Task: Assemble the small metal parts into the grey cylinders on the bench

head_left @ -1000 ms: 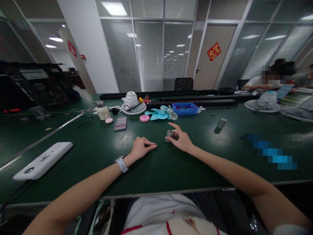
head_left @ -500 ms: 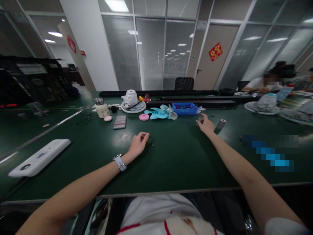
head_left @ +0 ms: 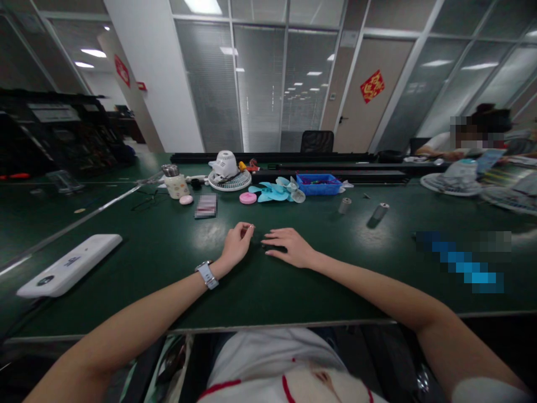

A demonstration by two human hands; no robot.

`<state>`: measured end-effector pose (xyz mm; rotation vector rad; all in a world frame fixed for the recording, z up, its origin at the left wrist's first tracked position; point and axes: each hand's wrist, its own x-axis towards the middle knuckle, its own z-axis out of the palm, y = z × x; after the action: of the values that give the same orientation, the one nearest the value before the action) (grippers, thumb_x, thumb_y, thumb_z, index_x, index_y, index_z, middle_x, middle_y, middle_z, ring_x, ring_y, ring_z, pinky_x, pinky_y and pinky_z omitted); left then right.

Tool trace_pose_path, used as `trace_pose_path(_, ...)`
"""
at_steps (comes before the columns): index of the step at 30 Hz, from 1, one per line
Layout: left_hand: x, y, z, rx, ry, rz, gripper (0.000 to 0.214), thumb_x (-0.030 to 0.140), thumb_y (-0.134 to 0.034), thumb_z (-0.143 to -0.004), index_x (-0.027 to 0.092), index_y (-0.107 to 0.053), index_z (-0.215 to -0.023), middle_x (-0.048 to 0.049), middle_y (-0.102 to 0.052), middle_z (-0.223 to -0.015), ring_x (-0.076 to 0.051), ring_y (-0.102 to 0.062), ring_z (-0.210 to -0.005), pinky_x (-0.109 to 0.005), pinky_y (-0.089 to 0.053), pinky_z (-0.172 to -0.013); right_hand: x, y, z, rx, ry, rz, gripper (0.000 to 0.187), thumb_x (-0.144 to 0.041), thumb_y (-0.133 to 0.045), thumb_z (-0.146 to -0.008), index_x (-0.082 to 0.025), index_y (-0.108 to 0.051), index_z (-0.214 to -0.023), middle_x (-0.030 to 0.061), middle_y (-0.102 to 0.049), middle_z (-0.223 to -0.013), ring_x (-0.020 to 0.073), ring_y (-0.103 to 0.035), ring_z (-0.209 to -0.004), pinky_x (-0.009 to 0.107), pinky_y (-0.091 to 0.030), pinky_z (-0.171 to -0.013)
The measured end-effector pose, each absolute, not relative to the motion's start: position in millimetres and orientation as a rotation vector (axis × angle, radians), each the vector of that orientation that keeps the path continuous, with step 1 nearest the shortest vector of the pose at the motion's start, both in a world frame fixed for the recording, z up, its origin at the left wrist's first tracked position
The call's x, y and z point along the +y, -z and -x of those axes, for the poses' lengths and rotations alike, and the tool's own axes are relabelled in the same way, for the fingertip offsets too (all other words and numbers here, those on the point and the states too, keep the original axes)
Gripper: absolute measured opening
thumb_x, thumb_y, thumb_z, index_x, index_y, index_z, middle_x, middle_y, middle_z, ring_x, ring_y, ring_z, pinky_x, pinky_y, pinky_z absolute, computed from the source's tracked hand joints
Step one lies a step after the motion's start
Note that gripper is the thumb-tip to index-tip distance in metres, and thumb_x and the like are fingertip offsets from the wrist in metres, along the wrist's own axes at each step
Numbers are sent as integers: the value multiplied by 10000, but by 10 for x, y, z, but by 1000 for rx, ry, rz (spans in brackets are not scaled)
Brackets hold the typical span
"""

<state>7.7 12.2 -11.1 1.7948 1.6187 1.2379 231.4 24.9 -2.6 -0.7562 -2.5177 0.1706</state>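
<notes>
Several glass panels [head_left: 260,89] with blinds line the room's back, beside white pillar [head_left: 149,73] and beige door [head_left: 377,106]. Dark green tabletop [head_left: 335,296], slightly glossy, light glare in patches, fills the foreground. Person [head_left: 440,143] seated far right. Black mesh chair [head_left: 318,141] behind table. On the far side: white fan part [head_left: 226,167], blue tray [head_left: 319,184], light-blue blades [head_left: 272,192]. Long white device [head_left: 71,266] lies left. Left hand [head_left: 237,245] near center, fingers curled, thumb and forefinger tips together; can't tell if anything's pinched. Right hand [head_left: 296,248] just beside it, fingers spread, thumb apart. Taller metal cylinder [head_left: 381,211] and shorter metal cylinder [head_left: 344,206] stand right of center, beyond right hand. Tiny dark bit [head_left: 264,246] at right fingertips, too small to identify.
</notes>
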Motion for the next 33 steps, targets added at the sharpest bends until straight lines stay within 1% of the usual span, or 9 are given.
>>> trace_pose_path(4,107,96,-83,1644,-1219,-1800,328,445,-475,-918,177,-648,-997,-68,-697,-869,-213,-644,-828,-326,-483,-738,200,74,-2168,-2498,-228,830,390,-517,-619,-892,-319,-687,-1221,55,-659,-1297,269,-554,-1254,490,-419,-1025)
trace_pose_path(9,103,78,-89,1643,-1222,-1795,303,425,-488,-911,178,-649,-981,-64,-698,-865,-208,-645,-816,-324,-485,-737,221,46,-2163,-2466,-254,861,208,-415,-645,-902,-302,-762,-1031,39,-715,-1184,235,-630,-1112,453,-463,-943)
trace_pose_path(11,108,83,-87,1635,-1224,-1794,300,423,-492,-909,177,-649,-977,-64,-699,-862,-208,-645,-812,-323,-484,-734,255,20,-2227,-2440,-223,862,181,-381,-633,-915,-293,-765,-1003,35,-735,-1125,226,-649,-1065,436,-468,-920)
trace_pose_path(14,112,96,-83,1626,-1204,-1797,305,425,-490,-912,177,-651,-992,-66,-702,-872,-210,-646,-818,-324,-482,-726,434,-62,-2538,-2308,-69,968,219,-368,-575,-948,-281,-754,-1037,40,-747,-1075,229,-665,-1015,422,-465,-906)
trace_pose_path(18,106,103,-82,1616,-1200,-1810,300,426,-493,-911,186,-655,-992,-61,-704,-869,-206,-650,-813,-325,-485,-734,847,-210,-3313,-1892,287,1370,334,-388,-482,-974,-223,-742,-1104,88,-729,-1119,260,-655,-1005,393,-455,-881)
trace_pose_path(20,101,98,-85,1624,-1196,-1811,293,424,-495,-909,192,-657,-984,-57,-705,-869,-206,-651,-814,-326,-486,-739,1026,-248,-3699,-1670,390,1572,376,-389,-462,-968,-191,-738,-1128,115,-722,-1125,274,-646,-1002,373,-454,-840)
trace_pose_path(24,87,75,-96,1637,-1156,-1811,290,424,-494,-909,198,-656,-987,-52,-704,-848,-213,-651,-807,-329,-482,-725,1216,-193,-4142,-1487,408,1806,403,-392,-449,-947,-189,-745,-1130,132,-724,-1101,278,-641,-953,350,-443,-764)
trace_pose_path(28,72,56,-101,1646,-1131,-1811,285,419,-495,-909,202,-649,-1010,-53,-705,-853,-218,-651,-817,-329,-477,-719,1273,-92,-4188,-1505,360,1859,384,-384,-462,-939,-208,-749,-1123,128,-720,-1104,267,-634,-935,344,-436,-759)
trace_pose_path(33,49,45,-104,1636,-1109,-1798,288,419,-487,-910,199,-635,-1024,-54,-696,-861,-218,-648,-833,-327,-471,-718,1307,-72,-4127,-1437,366,1907,387,-364,-435,-960,-214,-729,-1163,136,-708,-1108,261,-630,-926,349,-432,-773)
